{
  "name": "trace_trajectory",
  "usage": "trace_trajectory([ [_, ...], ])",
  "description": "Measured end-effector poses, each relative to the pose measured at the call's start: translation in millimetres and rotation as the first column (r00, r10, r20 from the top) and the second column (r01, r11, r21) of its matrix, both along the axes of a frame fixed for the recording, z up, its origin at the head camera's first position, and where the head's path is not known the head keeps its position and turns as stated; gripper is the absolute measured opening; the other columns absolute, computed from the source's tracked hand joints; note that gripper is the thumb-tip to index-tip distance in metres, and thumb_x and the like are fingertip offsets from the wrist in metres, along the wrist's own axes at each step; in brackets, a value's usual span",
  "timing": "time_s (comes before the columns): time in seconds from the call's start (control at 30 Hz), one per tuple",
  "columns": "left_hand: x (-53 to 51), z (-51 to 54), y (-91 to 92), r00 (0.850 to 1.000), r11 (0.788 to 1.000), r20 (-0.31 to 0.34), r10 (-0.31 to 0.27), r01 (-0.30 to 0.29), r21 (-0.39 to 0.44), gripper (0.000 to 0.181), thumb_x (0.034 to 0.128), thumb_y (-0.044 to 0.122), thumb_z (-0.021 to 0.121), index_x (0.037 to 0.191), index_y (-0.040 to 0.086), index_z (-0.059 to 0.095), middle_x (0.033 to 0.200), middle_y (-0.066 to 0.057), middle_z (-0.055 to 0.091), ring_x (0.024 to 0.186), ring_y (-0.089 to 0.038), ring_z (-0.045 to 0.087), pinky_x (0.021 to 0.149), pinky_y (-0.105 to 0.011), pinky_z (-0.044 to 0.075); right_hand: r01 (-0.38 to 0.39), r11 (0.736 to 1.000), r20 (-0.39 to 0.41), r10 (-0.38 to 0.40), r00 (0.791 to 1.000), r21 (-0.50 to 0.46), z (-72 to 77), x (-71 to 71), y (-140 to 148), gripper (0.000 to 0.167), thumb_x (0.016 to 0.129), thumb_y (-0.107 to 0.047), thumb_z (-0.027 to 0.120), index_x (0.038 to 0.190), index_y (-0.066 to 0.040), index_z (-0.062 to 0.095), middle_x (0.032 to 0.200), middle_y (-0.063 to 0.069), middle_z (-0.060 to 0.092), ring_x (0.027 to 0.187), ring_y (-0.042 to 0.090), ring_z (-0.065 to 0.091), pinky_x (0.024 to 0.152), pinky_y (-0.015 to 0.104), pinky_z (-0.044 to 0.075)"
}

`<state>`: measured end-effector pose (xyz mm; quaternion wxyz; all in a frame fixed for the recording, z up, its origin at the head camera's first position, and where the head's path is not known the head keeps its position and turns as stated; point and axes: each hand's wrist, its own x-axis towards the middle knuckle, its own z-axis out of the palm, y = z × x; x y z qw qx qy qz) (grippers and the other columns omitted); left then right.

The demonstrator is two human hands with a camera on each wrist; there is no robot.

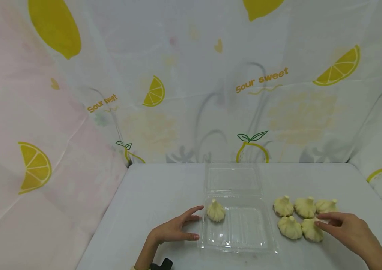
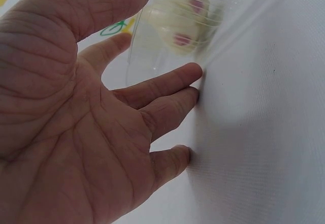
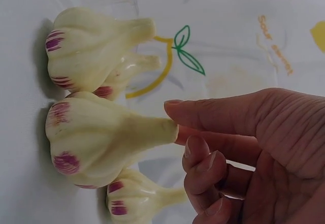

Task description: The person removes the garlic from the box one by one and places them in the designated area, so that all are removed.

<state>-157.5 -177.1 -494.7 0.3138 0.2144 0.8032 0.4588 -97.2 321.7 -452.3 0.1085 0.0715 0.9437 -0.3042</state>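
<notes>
A clear plastic clamshell box [image 1: 236, 249] lies with its lid [image 1: 233, 180] folded back. One pale garlic bulb [image 1: 215, 212] sits in its back left corner, and shows through the wall in the left wrist view. My left hand [image 1: 176, 228], fingers loosely spread, rests at the box's left side holding nothing; its fingertips [image 2: 190, 72] are close to the wall. To the right of the box, my right hand [image 1: 349, 230] pinches the stem of the front right garlic bulb [image 3: 96, 135] between thumb and index finger. That bulb stands upright on the table.
Several other garlic bulbs [image 1: 290, 227] stand close together beside and behind the pinched one, right of the box. A white cloth covers the table [image 1: 137, 195]. Lemon-printed curtains [image 1: 191, 123] hang at the back and sides.
</notes>
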Motion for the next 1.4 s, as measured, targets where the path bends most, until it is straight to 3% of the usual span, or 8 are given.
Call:
trace_trajectory([
  [0.33, 1.8, -0.1, -0.6, 1.0, 0.999, -0.001, -0.012, 0.012, 0.036, 0.084, 0.088, 0.024, 0.077, 0.154, 0.038, 0.026, 0.146, -0.01, 0.046, 0.139, -0.03, 0.038, 0.108, -0.057, 0.03, -0.005, 1.0, -0.031, 0.006, 1.0, 0.007, 7.1, -2.1, -4.3, 0.059, 0.09, -0.052, 0.068, 0.114, 0.001, 0.07, 0.091, 0.007, 0.07, 0.082, 0.024, 0.063, 0.065, 0.044, 0.05],
  [0.57, 2.5, -0.1, -0.7, 1.0, 0.999, 0.001, -0.015, 0.015, 0.041, 0.084, 0.0884, 0.023, 0.076, 0.153, 0.039, 0.026, 0.146, -0.01, 0.046, 0.139, -0.03, 0.038, 0.108, -0.057, 0.03, -0.032, 0.999, -0.088, 0.031, 0.996, -0.013, 16.3, -1.5, -19.0, 0.05, 0.093, -0.044, 0.068, 0.115, 0.001, 0.07, 0.086, -0.001, 0.064, 0.071, 0.015, 0.05, 0.057, 0.031, 0.041],
  [1.1, 2.0, -0.4, -1.5, 1.0, 0.999, 0.002, -0.014, 0.014, 0.033, 0.084, 0.0887, 0.024, 0.076, 0.154, 0.037, 0.025, 0.146, -0.011, 0.046, 0.139, -0.03, 0.038, 0.108, -0.057, 0.03, -0.046, 0.995, -0.29, 0.018, 0.957, -0.09, 15.3, -4.6, -59.2, 0.033, 0.09, -0.036, 0.073, 0.108, -0.008, 0.074, 0.075, -0.003, 0.061, 0.063, 0.007, 0.05, 0.054, 0.026, 0.041],
  [1.4, 1.2, -0.9, -0.9, 1.0, 0.999, -0.003, -0.023, 0.023, 0.032, 0.084, 0.0887, 0.026, 0.076, 0.154, 0.039, 0.025, 0.146, -0.01, 0.045, 0.139, -0.029, 0.038, 0.108, -0.056, 0.03, -0.073, 0.988, -0.341, 0.024, 0.94, -0.132, 16.1, -10.5, -79.3, 0.032, 0.089, -0.035, 0.075, 0.107, -0.008, 0.075, 0.074, -0.005, 0.062, 0.064, 0.007, 0.053, 0.058, 0.026, 0.044],
])
